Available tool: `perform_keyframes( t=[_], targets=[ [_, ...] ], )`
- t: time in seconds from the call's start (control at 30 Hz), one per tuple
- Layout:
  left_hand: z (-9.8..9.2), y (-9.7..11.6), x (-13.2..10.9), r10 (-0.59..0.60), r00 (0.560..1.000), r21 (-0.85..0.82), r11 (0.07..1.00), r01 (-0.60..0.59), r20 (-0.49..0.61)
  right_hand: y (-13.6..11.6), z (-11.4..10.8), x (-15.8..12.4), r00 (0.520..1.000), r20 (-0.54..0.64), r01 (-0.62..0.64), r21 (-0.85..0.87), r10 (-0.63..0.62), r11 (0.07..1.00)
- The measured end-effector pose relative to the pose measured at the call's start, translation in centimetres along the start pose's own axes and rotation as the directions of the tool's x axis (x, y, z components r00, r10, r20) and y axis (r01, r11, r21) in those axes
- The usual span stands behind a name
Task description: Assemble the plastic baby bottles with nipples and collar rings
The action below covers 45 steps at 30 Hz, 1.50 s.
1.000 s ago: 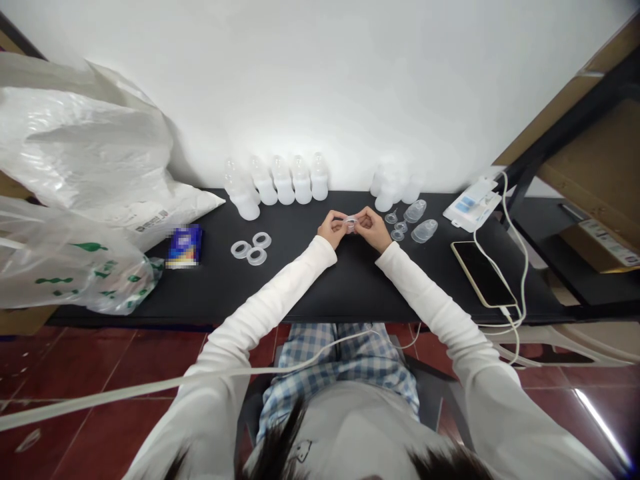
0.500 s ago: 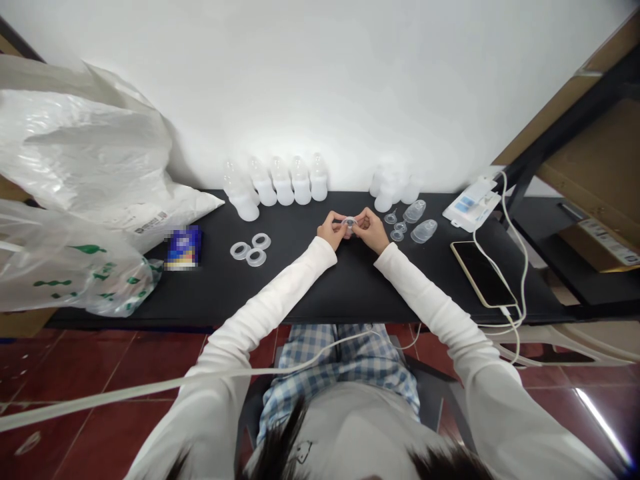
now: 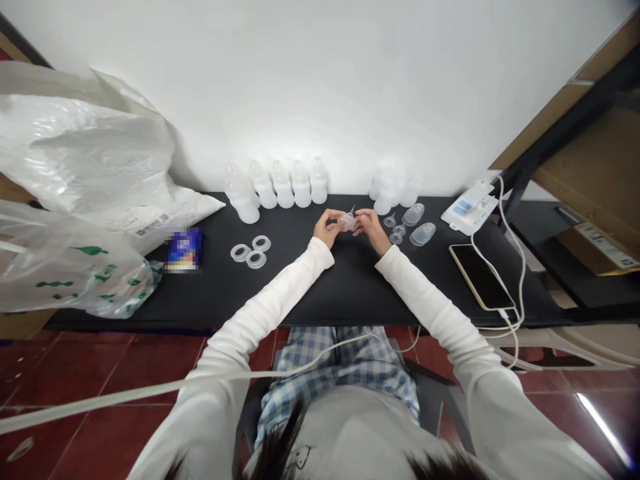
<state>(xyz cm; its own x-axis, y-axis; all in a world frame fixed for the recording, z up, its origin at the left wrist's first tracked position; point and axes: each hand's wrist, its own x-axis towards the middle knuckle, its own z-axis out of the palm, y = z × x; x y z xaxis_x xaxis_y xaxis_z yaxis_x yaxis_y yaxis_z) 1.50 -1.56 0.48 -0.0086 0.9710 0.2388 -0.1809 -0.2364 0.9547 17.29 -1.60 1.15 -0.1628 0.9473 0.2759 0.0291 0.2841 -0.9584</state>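
Note:
Above the middle of the table, my left hand (image 3: 328, 227) is closed on a white bottle collar ring with a clear nipple (image 3: 346, 220) in it, its thin tip pointing up. My right hand (image 3: 369, 228) is at the right side of the same piece, fingers bent and seeming to pinch it by the nipple; its thumb is mostly hidden. Just right of it lie small clear nipples (image 3: 399, 233) and two clear bottle caps (image 3: 423, 233). Several white collar rings (image 3: 257, 259) lie to the left.
Several capped white bottles (image 3: 285, 193) stand at the back left, and uncapped white bottles (image 3: 387, 197) at the back right. A phone (image 3: 481, 277) with a cable and a white box (image 3: 469, 207) lie right. Plastic bags (image 3: 100, 160) and a blue packet (image 3: 185, 250) are left.
The ring in my hands has turned, and the nipple's tip now shows above it. My right hand's fingers have loosened and shifted around the piece; my left hand still holds it.

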Motion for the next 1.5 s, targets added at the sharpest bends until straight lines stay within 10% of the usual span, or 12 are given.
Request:
perform_keyframes(
  t=[0.3,0.57,0.7,0.9,1.17,1.5],
  targets=[
    [2.0,-0.8,1.7,0.023,0.986,-0.086,0.996,-0.009,0.164,-1.9,-2.9,0.5,0.982,-0.139,0.114,-0.102,-0.128,0.988],
    [9.7,-4.1,7.6,0.023,1.000,0.253,0.967,-0.027,0.018,-2.8,-6.4,1.0,0.743,-0.570,0.189,-0.323,-0.350,0.927],
    [11.4,-3.8,8.6,0.028,1.000,0.376,0.926,-0.025,-0.001,-2.5,-6.7,1.1,0.719,-0.597,0.173,-0.343,-0.356,0.923],
    [6.1,-1.4,5.3,0.194,0.972,0.285,0.932,-0.225,0.134,-1.8,-7.0,1.4,0.785,-0.536,0.167,-0.299,-0.310,0.940],
    [-2.2,1.1,0.4,0.237,0.960,0.319,0.907,-0.274,0.150,-2.4,-4.1,0.2,0.983,-0.113,0.133,-0.093,-0.143,0.987],
    [-3.7,1.9,0.8,-0.176,0.982,0.069,0.983,0.171,0.072,-2.5,-2.8,-1.0,0.992,0.017,0.126,-0.031,-0.126,0.992]
  ],
)
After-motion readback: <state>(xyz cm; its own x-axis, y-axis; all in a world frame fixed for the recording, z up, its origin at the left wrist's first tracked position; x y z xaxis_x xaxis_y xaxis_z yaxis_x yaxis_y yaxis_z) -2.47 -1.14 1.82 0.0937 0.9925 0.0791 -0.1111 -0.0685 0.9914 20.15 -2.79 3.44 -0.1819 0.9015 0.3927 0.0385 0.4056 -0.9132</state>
